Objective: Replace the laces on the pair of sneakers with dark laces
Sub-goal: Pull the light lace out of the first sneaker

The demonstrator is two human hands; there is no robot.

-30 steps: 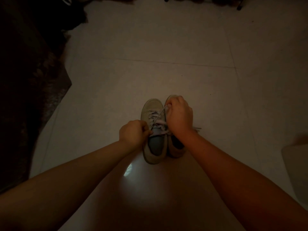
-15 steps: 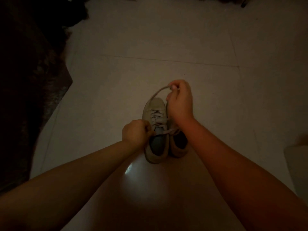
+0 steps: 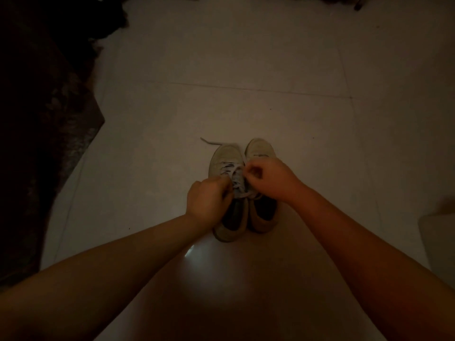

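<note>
In a dimly lit room, a pair of pale sneakers stands side by side, toes pointing to the top of the frame, on a light tiled floor (image 3: pixel 246 57) just below the centre of the picture. The left sneaker (image 3: pixel 225 158) carries a light-coloured lace (image 3: pixel 236 178) across its tongue, and one free end of that lace trails over the toe and lies on the tile toward the upper left of the shoe. The right sneaker (image 3: pixel 259 150) touches it along the inner side; its lacing is hidden by the hand above it. The left hand (image 3: pixel 208 203) sits at the left sneaker's collar with its fingers curled, pinching the lace at the eyelets. The right hand (image 3: pixel 266 179) reaches across from the right, fingers bent inward and closed on the same lace near the middle of the tongue. Both bare forearms run in from the bottom corners of the frame. Grout lines cross the floor above the shoes, and a small bright reflection glints on the tile just below the heels. A dark, rough-textured rug (image 3: pixel 44 143) fills the left edge of the frame, its border angled along the tile. A pale object (image 3: pixel 438 242) shows at the right edge; what it is cannot be told. Dark shapes line the top edge, too dim to identify.
</note>
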